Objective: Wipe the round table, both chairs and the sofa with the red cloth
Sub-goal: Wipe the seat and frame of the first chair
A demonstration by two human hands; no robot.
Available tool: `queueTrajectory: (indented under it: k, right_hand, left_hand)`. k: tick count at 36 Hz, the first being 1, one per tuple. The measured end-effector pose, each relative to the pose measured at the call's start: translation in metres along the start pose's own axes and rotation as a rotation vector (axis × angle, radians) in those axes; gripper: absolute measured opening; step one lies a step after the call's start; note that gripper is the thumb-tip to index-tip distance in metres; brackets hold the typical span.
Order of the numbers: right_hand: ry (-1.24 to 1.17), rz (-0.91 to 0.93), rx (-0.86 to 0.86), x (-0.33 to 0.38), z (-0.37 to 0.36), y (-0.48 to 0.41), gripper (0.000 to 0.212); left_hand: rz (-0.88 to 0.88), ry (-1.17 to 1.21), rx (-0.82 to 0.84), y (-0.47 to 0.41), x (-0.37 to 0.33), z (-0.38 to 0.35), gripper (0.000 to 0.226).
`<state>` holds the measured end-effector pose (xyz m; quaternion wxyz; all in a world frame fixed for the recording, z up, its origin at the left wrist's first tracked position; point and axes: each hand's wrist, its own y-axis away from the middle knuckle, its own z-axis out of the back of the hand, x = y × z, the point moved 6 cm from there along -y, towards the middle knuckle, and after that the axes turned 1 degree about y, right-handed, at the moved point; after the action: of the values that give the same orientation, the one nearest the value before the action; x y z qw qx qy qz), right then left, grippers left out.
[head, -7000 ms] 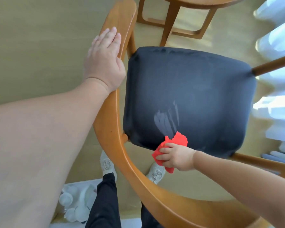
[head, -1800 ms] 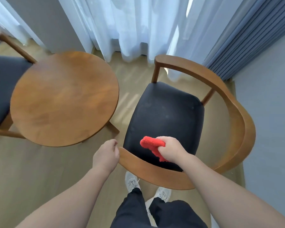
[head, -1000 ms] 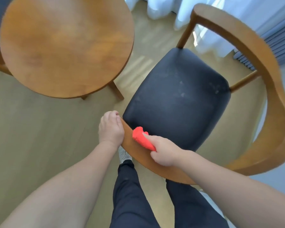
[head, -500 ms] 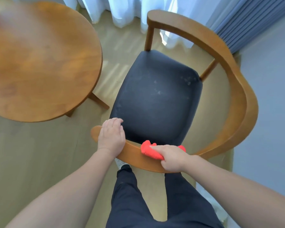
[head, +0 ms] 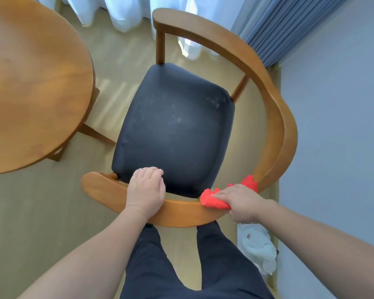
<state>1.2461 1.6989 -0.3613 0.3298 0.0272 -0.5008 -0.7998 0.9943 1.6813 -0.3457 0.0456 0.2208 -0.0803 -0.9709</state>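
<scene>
Rightward along the rail [head: 181, 212] the cloth [head: 211, 201] has slid since half a second ago, leaving a wider gap to the left hand [head: 146, 189]. The red cloth now lies bunched on the wooden rail of the chair [head: 274, 117], at the seat's 5 o'clock, just short of where the rail bends up toward 3 o'clock. The right hand [head: 241, 201] holds it, fingers laid over the top and pressing it to the wood; red tufts stick out past the fingertips at 9 o'clock and behind the knuckles at 1 o'clock. The left hand grips the same rail at the seat's 7 o'clock, palm on the wood and fingers curled over the inner edge, touching the seat [head: 173, 126]. The dark seat shows pale specks, mostly toward its 1 o'clock corner. The table [head: 30, 83], round and wooden, stands at the chair's 10 o'clock, near but apart. White curtains [head: 127, 9] hang at 12 o'clock, blue-grey ones [head: 289, 24] at 1 o'clock, and a wall [head: 343, 126] runs down the 3 o'clock side. Legs [head: 222, 266] in dark trousers stand at 6 o'clock behind the rail. A white object [head: 257, 247] that I cannot identify lies on the floor at 5 o'clock, against the wall.
</scene>
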Motion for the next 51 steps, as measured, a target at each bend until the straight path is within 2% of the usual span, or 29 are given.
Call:
queueTrajectory:
  k: [2,5,10,19,21,25,30,34,41,45,51]
  right_hand:
    - [0.072,-0.013,0.022,-0.010,0.002,0.005,0.066]
    - [0.168,0.003,-0.032,-0.019,0.006,0.010,0.058]
    - [0.291,-0.012,-0.105,-0.037,0.013,0.015,0.081]
    - [0.505,-0.081,-0.165,-0.073,0.040,0.023,0.072]
    - [0.546,-0.138,-0.147,-0.085,0.056,0.027,0.071]
    - [0.604,-0.258,-0.071,-0.111,0.088,0.033,0.052]
    - [0.668,-0.416,0.004,-0.134,0.125,0.030,0.052]
    - [0.705,-0.490,0.035,-0.128,0.123,0.026,0.053]
    - [0.784,-0.423,0.135,-0.097,0.096,0.019,0.044]
    - [0.750,-0.368,0.187,-0.083,0.075,0.015,0.040]
    - [0.600,-0.325,0.187,-0.070,0.061,0.013,0.048]
  left_hand:
    - [0.005,-0.004,0.003,-0.001,-0.007,-0.006,0.025]
    - [0.009,-0.010,0.017,0.000,-0.014,-0.015,0.026]
    - [0.018,-0.026,0.025,0.000,-0.018,-0.027,0.019]
    - [0.040,-0.035,0.045,0.001,-0.015,-0.035,0.020]
    - [0.024,-0.026,0.035,-0.001,-0.016,-0.034,0.025]
    - [0.013,-0.021,0.041,-0.001,-0.016,-0.032,0.022]
    - [0.004,-0.006,0.003,-0.001,-0.016,-0.032,0.028]
    - [0.014,-0.012,0.002,0.002,-0.014,-0.034,0.022]
    - [0.026,-0.039,0.046,0.005,-0.013,-0.033,0.031]
    - [0.025,-0.041,0.041,0.004,-0.014,-0.032,0.031]
    - [0.036,-0.042,0.037,0.003,-0.015,-0.032,0.025]
